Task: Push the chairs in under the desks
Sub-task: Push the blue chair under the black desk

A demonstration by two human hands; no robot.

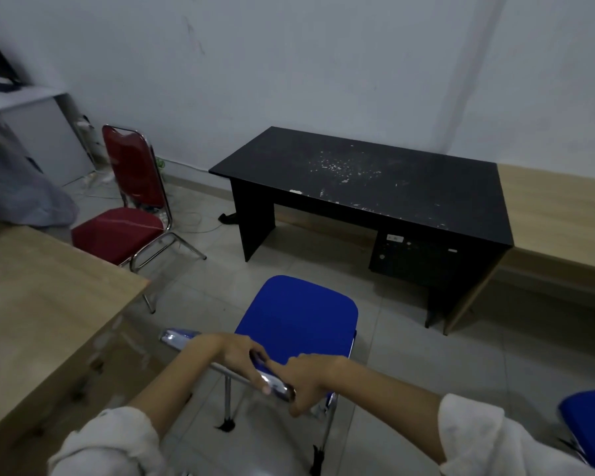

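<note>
A blue chair (298, 316) with a chrome frame stands on the tiled floor right below me, its seat facing the black desk (375, 187) against the far wall. My left hand (232, 355) and my right hand (310, 376) both grip the top rail of its backrest, close together. The chair is a step short of the desk's knee space. A red chair (124, 221) stands to the left, beside a light wooden desk (38, 297), turned away from the black desk.
Another blue chair (591, 424) shows at the lower right edge. A long wooden bench (557, 214) runs along the right wall next to the black desk. A white cabinet (38, 132) and loose cables (193, 221) sit at the back left.
</note>
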